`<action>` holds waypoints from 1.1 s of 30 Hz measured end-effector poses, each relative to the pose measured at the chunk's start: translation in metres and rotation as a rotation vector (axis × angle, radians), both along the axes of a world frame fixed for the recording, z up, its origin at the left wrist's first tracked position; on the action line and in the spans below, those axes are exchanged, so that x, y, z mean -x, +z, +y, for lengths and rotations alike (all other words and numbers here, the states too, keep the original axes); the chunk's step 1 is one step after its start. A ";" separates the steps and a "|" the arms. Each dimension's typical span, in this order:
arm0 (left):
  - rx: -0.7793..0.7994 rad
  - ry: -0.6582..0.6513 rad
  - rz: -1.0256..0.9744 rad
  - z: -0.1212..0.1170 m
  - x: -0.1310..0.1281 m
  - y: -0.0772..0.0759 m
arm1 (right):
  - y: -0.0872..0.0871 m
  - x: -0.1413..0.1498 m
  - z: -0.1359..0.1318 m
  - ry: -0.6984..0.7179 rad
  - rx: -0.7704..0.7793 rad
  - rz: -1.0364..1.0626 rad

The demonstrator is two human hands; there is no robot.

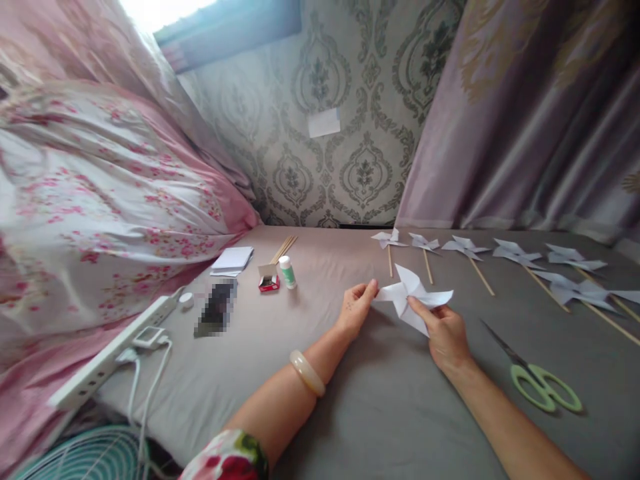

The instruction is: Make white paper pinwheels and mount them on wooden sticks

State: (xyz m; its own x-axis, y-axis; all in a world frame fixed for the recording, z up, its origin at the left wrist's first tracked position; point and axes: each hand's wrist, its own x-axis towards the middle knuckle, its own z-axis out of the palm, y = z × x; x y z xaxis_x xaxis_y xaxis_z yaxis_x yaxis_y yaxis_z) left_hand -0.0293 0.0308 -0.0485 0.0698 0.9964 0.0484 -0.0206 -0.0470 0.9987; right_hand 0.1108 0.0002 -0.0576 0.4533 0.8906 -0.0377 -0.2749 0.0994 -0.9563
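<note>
Both hands hold a white paper pinwheel head (414, 299) just above the grey bed sheet (300, 373). My left hand (356, 309) pinches its left blade between thumb and fingers; a pale bangle sits on that wrist. My right hand (445, 335) grips the pinwheel from below at its middle, thumb pressed on the paper. No stick shows on this pinwheel.
Several finished paper pinwheels on sticks (467, 250) lie in a row at the back right. Green-handled scissors (537, 383) lie right of my right arm. Bare sticks (283, 249), a glue bottle (287, 273), a small red box (269, 280), paper sheets (232, 260), a phone (217, 309) and a power strip (115, 350) lie left.
</note>
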 end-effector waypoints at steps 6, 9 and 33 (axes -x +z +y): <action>0.058 0.003 0.237 0.010 0.000 -0.009 | -0.007 -0.004 0.005 0.016 0.040 0.048; 0.090 0.050 0.326 0.027 0.002 -0.004 | -0.006 -0.004 0.004 0.008 0.071 0.087; 0.238 0.807 1.312 0.177 0.114 0.009 | -0.005 -0.004 0.005 0.177 0.245 0.057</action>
State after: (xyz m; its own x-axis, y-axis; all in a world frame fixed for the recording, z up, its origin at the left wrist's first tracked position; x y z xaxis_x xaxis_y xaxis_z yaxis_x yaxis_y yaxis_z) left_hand -0.1432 0.2081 -0.0398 -0.6031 0.7650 0.2260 0.7922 0.5410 0.2824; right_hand 0.1152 0.0052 -0.0625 0.2827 0.9168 -0.2821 -0.3211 -0.1866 -0.9285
